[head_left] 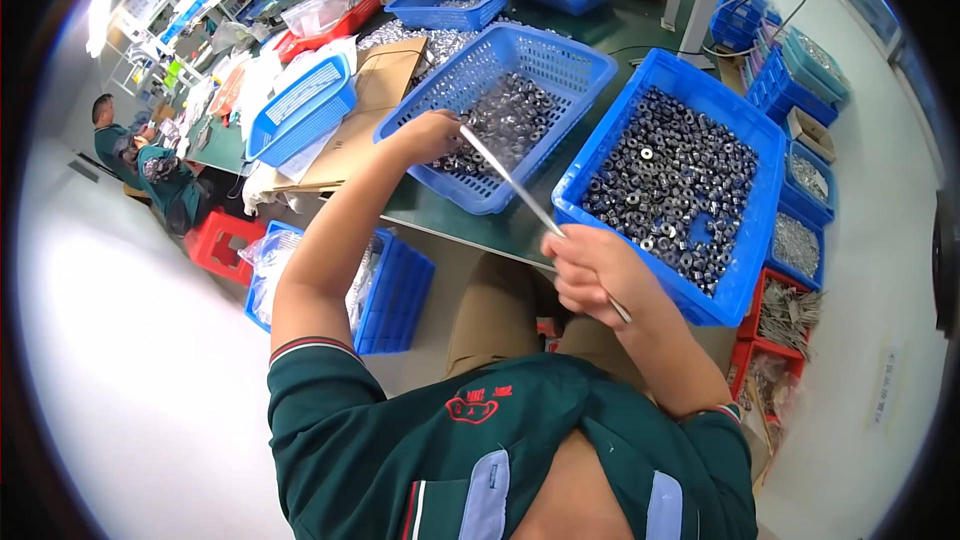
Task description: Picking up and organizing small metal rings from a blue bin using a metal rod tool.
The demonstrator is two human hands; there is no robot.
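My right hand [597, 273] is wrapped round a thin metal rod [513, 183], whose near end sticks out below the fist. The rod slants up and left to my left hand [437, 137], which is closed with its fingertips at the rod's far end. Whatever those fingertips pinch is hidden. Beneath the left hand lies a blue perforated basket [478, 198] holding many small shiny metal rings [515, 115], partly blurred. To its right, a solid blue bin [765, 190] carries a spread of similar dark metal rings [665, 175]. My right hand is beside this bin's near left side.
A flat piece of cardboard [385, 80] and an empty-looking blue basket [300, 110] lie left on the green table [440, 215]. Blue crates [400, 290] stand on the floor at left. Stacked bins of parts [795, 240] line the right. Two people [160, 175] sit far left.
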